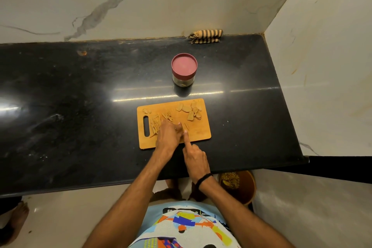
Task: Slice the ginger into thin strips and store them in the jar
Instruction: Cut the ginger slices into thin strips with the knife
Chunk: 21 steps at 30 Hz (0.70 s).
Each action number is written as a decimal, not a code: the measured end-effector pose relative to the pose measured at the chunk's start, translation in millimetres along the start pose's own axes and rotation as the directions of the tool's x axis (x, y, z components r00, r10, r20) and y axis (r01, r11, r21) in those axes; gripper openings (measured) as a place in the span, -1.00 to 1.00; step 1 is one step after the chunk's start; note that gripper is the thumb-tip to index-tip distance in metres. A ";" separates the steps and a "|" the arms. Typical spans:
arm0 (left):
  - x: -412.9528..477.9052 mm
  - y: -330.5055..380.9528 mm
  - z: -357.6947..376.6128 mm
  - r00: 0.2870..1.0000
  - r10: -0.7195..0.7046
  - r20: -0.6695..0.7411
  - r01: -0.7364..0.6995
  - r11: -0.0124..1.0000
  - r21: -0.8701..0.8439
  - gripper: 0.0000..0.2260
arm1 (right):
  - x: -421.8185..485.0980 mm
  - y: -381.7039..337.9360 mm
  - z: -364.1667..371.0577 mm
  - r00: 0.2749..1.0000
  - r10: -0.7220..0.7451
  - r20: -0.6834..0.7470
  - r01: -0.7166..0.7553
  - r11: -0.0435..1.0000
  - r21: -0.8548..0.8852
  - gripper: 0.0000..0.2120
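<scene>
Centrally, near the tabletop's (80, 106) front edge, ginger (161, 121) is pinned on a cutting board (199, 129) by the left hand's (168, 137) curled fingers; a knife (182, 127) is gripped by the right hand (195, 157), forefinger extended. A lidded jar (184, 68) is set toward the back edge.

Saw glossy black stone countertop (80, 117), matt wooden cutting board (198, 130), clear jar (182, 81) under smooth pink plastic lid (184, 65), striped woven cloth (206, 36).
</scene>
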State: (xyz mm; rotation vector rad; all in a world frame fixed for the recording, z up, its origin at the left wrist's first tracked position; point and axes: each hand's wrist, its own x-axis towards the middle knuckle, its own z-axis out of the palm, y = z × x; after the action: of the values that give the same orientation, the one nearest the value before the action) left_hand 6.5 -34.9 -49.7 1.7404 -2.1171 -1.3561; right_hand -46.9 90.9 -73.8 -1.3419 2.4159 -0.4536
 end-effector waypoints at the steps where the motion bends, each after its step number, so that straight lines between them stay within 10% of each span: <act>1: -0.1 1.1 -0.3 1.000 -0.006 0.006 0.006 1.000 0.004 -0.81 | 1.1 -0.5 -1.8 1.000 -0.009 0.016 0.009 1.000 0.004 -0.31; 21: -1.0 4.0 -2.3 0.998 -0.059 0.039 0.060 0.997 -0.046 -0.90 | -25.1 13.9 -1.3 0.994 -0.094 -0.062 0.085 0.988 -0.127 -0.31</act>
State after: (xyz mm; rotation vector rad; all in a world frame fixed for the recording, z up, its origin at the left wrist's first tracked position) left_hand 5.1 -35.6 -45.2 1.7874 -2.0500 -1.4530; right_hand -45.4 119.6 -75.2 -1.5161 2.4828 -0.3825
